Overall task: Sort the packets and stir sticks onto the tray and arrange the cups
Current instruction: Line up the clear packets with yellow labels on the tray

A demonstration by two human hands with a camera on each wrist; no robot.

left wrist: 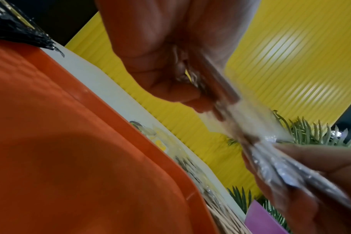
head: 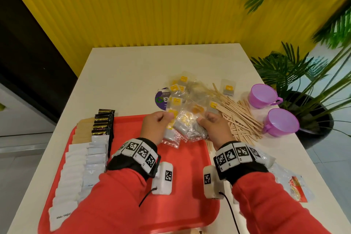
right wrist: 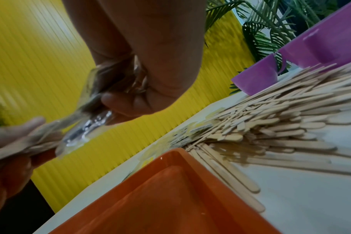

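Observation:
Both hands hold a bunch of clear tea-bag packets (head: 187,125) above the far edge of the red tray (head: 190,173). My left hand (head: 157,125) grips the bunch's left side, and my right hand (head: 212,125) grips its right side. In the left wrist view the curled fingers (left wrist: 170,88) pinch the clear packets (left wrist: 270,158). In the right wrist view the right fingers (right wrist: 130,101) curl round the packets (right wrist: 90,114). More loose packets (head: 180,89) lie beyond on the table. A heap of wooden stir sticks (head: 239,118) lies to the right. Two purple cups (head: 263,96) (head: 281,122) stand at the right edge.
Rows of white (head: 76,161), brown (head: 83,131) and black-gold sachets (head: 103,123) fill the tray's left side. A purple round sticker (head: 161,99) lies under the loose packets. A clear wrapper with red print (head: 296,186) lies near the right edge. Potted palms (head: 296,66) stand beside the table.

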